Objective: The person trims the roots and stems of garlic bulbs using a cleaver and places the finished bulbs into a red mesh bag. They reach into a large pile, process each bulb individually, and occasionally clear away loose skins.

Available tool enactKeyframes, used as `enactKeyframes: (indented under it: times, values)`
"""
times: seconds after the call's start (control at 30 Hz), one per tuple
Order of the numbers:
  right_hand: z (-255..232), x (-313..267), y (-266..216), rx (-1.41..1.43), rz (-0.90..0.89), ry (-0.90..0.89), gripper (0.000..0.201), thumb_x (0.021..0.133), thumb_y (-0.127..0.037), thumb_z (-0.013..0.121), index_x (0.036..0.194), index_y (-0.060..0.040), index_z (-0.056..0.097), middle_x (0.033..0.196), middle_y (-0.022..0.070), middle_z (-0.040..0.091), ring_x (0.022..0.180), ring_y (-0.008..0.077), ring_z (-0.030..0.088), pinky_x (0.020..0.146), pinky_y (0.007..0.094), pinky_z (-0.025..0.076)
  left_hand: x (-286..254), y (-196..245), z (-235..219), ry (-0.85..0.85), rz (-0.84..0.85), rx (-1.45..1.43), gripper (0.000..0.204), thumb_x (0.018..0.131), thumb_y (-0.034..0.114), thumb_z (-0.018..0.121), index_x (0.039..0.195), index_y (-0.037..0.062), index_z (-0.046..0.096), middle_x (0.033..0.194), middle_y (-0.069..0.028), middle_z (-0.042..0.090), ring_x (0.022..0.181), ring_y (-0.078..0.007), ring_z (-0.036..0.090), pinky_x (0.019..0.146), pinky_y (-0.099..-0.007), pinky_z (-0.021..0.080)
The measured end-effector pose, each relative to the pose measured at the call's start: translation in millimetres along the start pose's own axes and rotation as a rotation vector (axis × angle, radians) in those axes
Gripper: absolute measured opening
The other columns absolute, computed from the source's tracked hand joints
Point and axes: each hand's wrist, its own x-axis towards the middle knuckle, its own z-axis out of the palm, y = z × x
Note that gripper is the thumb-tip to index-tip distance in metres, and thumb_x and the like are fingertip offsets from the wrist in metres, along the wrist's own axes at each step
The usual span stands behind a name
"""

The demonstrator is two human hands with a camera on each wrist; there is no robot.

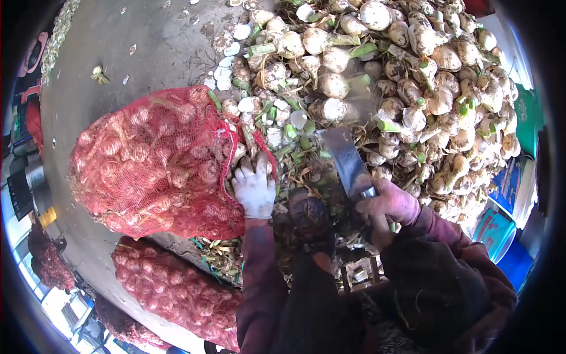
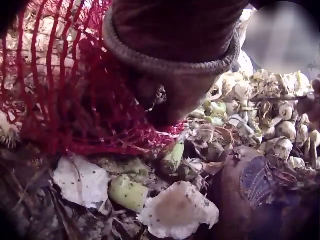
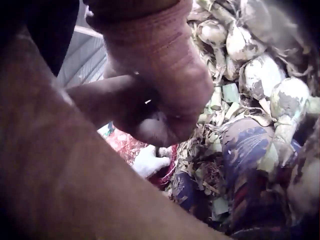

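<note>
My gloved left hand (image 1: 254,187) is at the mouth of a red mesh bag (image 1: 147,159) full of garlic bulbs. Its fingers reach in beside the red drawn edge, close to a pale bulb and a stalk; I cannot tell whether they grip one. In the left wrist view the red netting (image 2: 95,105) covers much of that hand. With curled fingers my right hand (image 1: 386,206) grips a cleaver (image 1: 345,156) by its handle, the broad blade pointing up and away over the trimmings. The right wrist view shows this hand (image 3: 160,95) from close by, the blade hidden.
A big heap of garlic bulbs with cut stems (image 1: 436,88) lies at the right. Another filled red mesh bag (image 1: 171,289) lies at the lower left. Stem trimmings (image 1: 306,168) cover the floor around a shoe (image 1: 309,215). Tubs (image 1: 494,233) stand at the far right.
</note>
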Motion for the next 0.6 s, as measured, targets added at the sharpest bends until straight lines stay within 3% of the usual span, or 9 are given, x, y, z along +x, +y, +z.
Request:
enactKeyframes:
  times: [0.07, 0.1, 0.17, 0.2, 0.27, 0.33, 0.4, 0.47, 0.6]
  values:
    - [9.9, -2.2, -11.4, -0.107, -0.11, 0.011, 0.023, 0.076, -0.008, 0.064, 0.097, -0.0017, 0.056, 0.072, 0.0029, 0.057, 0.062, 0.0156, 0.056, 0.061, 0.0269, 0.047, 5.5, -3.0, -6.7, -0.107, 0.04, -0.181, 0.054, 0.062, 0.023, 0.07, 0.114, 0.0167, 0.055, 0.103, -0.0137, 0.053, 0.095, -0.0318, 0.05, 0.083, -0.0427, 0.042]
    - [13.8, -4.4, -20.5, -0.368, -0.277, 0.187, 0.023, 0.076, -0.007, 0.064, 0.097, -0.0019, 0.057, 0.07, 0.0015, 0.057, 0.06, 0.0158, 0.056, 0.059, 0.027, 0.048, 4.1, -1.2, -18.2, 0.091, 0.073, -0.435, 0.044, 0.063, 0.014, 0.068, 0.106, 0.0155, 0.059, 0.1, -0.0161, 0.053, 0.092, -0.0341, 0.052, 0.081, -0.0445, 0.044]
    - [18.6, 2.5, -27.1, -0.587, -0.49, 0.459, 0.018, 0.073, -0.007, 0.064, 0.09, -0.0032, 0.059, 0.064, 0.0004, 0.057, 0.053, 0.015, 0.055, 0.054, 0.0264, 0.047, -5.5, 6.0, -56.1, 0.006, 0.014, -1.038, 0.047, 0.061, 0.008, 0.068, 0.107, 0.0067, 0.057, 0.101, -0.0107, 0.055, 0.092, -0.0245, 0.057, 0.081, -0.0376, 0.047]
    - [13.2, 5.5, -27.9, -0.592, -0.493, 0.463, 0.018, 0.073, -0.007, 0.064, 0.09, -0.0032, 0.059, 0.064, 0.0004, 0.057, 0.053, 0.015, 0.055, 0.054, 0.0264, 0.047, -12.0, 12.1, -61.5, -0.079, -0.074, -1.424, 0.049, 0.06, 0.006, 0.068, 0.107, 0.003, 0.056, 0.101, -0.0087, 0.055, 0.092, -0.0209, 0.058, 0.081, -0.0345, 0.047]
    - [1.0, 7.0, -24.7, -0.11, -0.071, 0.176, 0.016, 0.07, -0.01, 0.067, 0.083, -0.004, 0.06, 0.064, 0.0034, 0.058, 0.054, 0.014, 0.057, 0.054, 0.0257, 0.047, -22.5, 19.6, -74.2, -0.231, -0.028, -1.737, 0.053, 0.056, 0.005, 0.066, 0.107, -0.0016, 0.053, 0.102, -0.0068, 0.054, 0.093, -0.0172, 0.056, 0.084, -0.0316, 0.046]
    - [6.6, 9.9, -4.2, -0.138, -0.085, 0.257, 0.015, 0.068, -0.013, 0.069, 0.078, -0.0053, 0.059, 0.06, 0.0059, 0.055, 0.052, 0.0127, 0.056, 0.051, 0.0261, 0.046, -37.3, 36.0, -68.3, -0.36, -0.173, -2.216, 0.055, 0.055, 0.01, 0.07, 0.105, -0.0033, 0.051, 0.101, -0.01, 0.053, 0.09, -0.0215, 0.059, 0.078, -0.0345, 0.05]
    - [11.7, 10.8, 0.2, -0.608, -0.503, 0.402, 0.015, 0.069, -0.014, 0.069, 0.075, -0.0063, 0.057, 0.057, 0.0075, 0.055, 0.05, 0.0176, 0.057, 0.048, 0.0289, 0.045, -44.8, 44.3, -58.1, -0.443, -0.32, -2.355, 0.053, 0.059, 0.015, 0.076, 0.101, -0.0035, 0.05, 0.096, -0.0096, 0.054, 0.082, -0.0235, 0.061, 0.071, -0.0354, 0.053]
    - [16.2, 7.6, -11.0, -0.705, -0.432, 0.404, 0.015, 0.068, -0.017, 0.067, 0.075, -0.0082, 0.056, 0.06, 0.0127, 0.057, 0.054, 0.0312, 0.058, 0.049, 0.0358, 0.046, -42.8, 45.8, -57.6, -0.477, -0.297, -2.328, 0.051, 0.062, 0.018, 0.077, 0.1, -0.0034, 0.05, 0.092, -0.0094, 0.056, 0.078, -0.0242, 0.061, 0.068, -0.0351, 0.054]
    - [17.0, 18.0, -2.2, -0.917, -0.559, 0.476, 0.017, 0.069, -0.019, 0.064, 0.081, -0.0089, 0.057, 0.062, 0.0121, 0.058, 0.056, 0.0321, 0.059, 0.049, 0.0401, 0.047, -44.3, 50.1, -57.9, -0.362, -0.393, -2.357, 0.043, 0.066, 0.017, 0.076, 0.095, -0.0034, 0.052, 0.082, -0.0092, 0.059, 0.072, -0.0236, 0.063, 0.063, -0.0337, 0.055]
